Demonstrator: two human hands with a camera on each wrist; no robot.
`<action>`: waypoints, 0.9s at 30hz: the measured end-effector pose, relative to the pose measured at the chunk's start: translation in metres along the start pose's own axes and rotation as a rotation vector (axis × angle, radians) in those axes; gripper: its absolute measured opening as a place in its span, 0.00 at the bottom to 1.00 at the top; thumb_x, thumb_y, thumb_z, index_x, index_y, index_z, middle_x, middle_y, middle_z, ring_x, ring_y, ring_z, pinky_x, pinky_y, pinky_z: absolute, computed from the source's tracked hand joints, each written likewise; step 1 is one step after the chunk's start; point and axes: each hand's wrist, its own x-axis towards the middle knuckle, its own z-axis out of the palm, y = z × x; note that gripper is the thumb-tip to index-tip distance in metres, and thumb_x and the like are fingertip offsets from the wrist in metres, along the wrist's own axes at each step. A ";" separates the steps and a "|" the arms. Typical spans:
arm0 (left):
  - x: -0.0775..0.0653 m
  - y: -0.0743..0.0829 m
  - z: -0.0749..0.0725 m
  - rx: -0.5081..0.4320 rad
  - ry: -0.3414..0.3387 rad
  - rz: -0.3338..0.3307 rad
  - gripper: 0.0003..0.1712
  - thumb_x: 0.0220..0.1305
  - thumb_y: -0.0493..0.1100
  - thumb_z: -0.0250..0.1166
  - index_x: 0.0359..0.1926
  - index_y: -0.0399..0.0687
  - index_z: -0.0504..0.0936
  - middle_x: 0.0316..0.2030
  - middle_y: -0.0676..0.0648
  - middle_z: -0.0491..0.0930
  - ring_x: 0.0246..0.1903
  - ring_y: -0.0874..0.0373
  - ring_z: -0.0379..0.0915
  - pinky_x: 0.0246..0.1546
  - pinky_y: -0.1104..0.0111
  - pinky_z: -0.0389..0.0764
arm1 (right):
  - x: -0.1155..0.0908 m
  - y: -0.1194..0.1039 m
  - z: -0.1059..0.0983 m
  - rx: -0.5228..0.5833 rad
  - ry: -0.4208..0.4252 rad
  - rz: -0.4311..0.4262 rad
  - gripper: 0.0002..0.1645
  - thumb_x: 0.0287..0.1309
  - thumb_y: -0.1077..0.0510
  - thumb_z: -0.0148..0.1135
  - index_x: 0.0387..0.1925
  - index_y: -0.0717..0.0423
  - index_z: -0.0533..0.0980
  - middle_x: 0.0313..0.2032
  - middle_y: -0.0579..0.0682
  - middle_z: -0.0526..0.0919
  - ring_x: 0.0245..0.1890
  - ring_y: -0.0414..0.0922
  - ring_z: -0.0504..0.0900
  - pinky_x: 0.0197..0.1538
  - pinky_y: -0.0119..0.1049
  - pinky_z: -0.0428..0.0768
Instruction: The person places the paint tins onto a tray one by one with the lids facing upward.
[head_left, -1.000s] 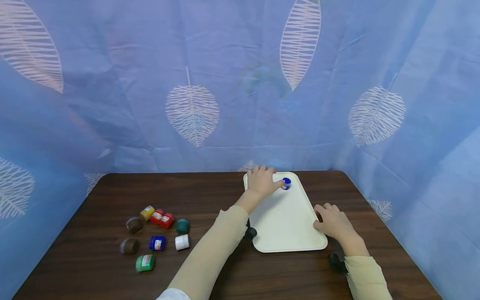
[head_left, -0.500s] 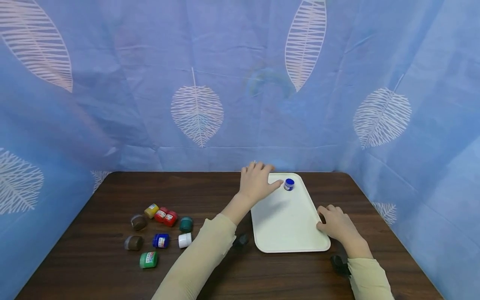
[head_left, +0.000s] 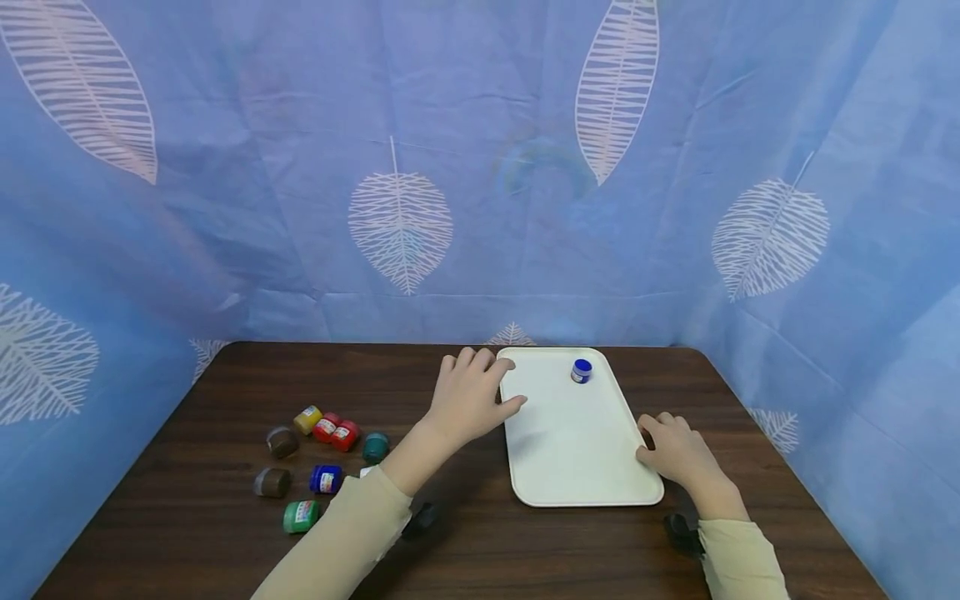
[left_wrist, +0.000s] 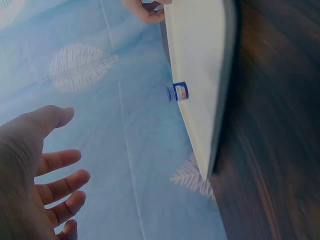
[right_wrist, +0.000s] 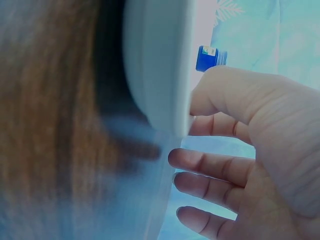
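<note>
A white rectangular tray (head_left: 581, 450) lies on the dark wooden table, with a small blue paint jar (head_left: 581, 372) standing upright near its far end. My left hand (head_left: 468, 396) hovers beside the tray's left edge, fingers spread and nothing held. In the left wrist view, that hand (left_wrist: 37, 170) is well apart from the blue jar (left_wrist: 178, 91). At the tray's right edge, my right hand (head_left: 678, 450) pinches the rim with thumb and index finger. The right wrist view shows its other fingers (right_wrist: 210, 167) loosely bent beside the tray corner.
Several small jars stand or lie at the left: yellow (head_left: 307, 419), two red (head_left: 346, 435), teal (head_left: 377, 447), blue (head_left: 326, 478), green (head_left: 301, 517) and two brown (head_left: 272, 482). A white one (head_left: 366, 471) is mostly behind the left sleeve. A blue leaf-patterned curtain (head_left: 480, 208) hangs behind the table.
My left hand has drawn back leftward from beside the blue jar on the tray, off to the tray's left edge. The right hand stays at the rim. The head view has shifted slightly.
</note>
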 end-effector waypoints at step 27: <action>-0.115 -0.078 -0.035 0.044 -0.144 -0.074 0.29 0.50 0.68 0.70 0.48 0.59 0.81 0.39 0.55 0.78 0.41 0.55 0.69 0.40 0.60 0.66 | 0.003 -0.001 -0.001 0.002 -0.016 0.016 0.12 0.53 0.57 0.62 0.39 0.56 0.73 0.39 0.61 0.77 0.36 0.55 0.71 0.38 0.56 0.71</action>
